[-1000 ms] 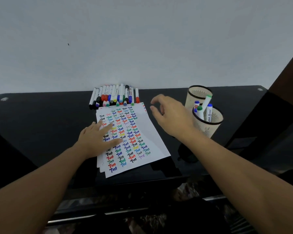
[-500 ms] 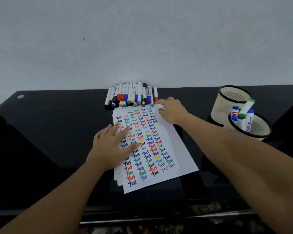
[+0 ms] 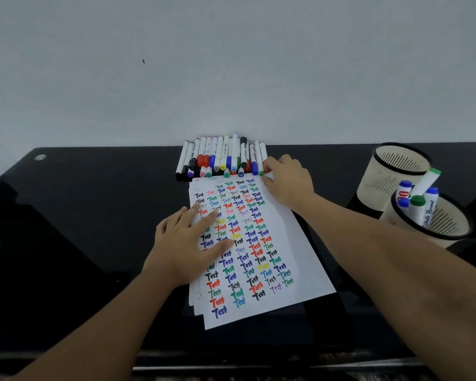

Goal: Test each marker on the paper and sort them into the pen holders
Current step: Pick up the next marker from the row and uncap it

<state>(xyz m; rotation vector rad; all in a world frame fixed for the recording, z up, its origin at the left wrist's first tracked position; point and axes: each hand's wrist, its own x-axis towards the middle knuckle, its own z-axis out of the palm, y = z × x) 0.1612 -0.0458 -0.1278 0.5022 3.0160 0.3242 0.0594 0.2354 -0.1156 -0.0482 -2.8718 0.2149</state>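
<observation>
Black table cut off at front. Stack of paper covered in rows of "Test". Near holder with markers, one labelled "White Board". Left hand flat on paper. Right hand curled at marker row; grasp hidden, cannot tell.

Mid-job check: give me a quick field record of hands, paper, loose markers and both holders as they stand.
left hand: flat on the paper, fingers straight
right hand: at right end of marker row, fingers curled on a marker there; grip partly hidden
near holder: several capped markers, blue and green
far holder: no markers visible inside
table: black, glossy
</observation>
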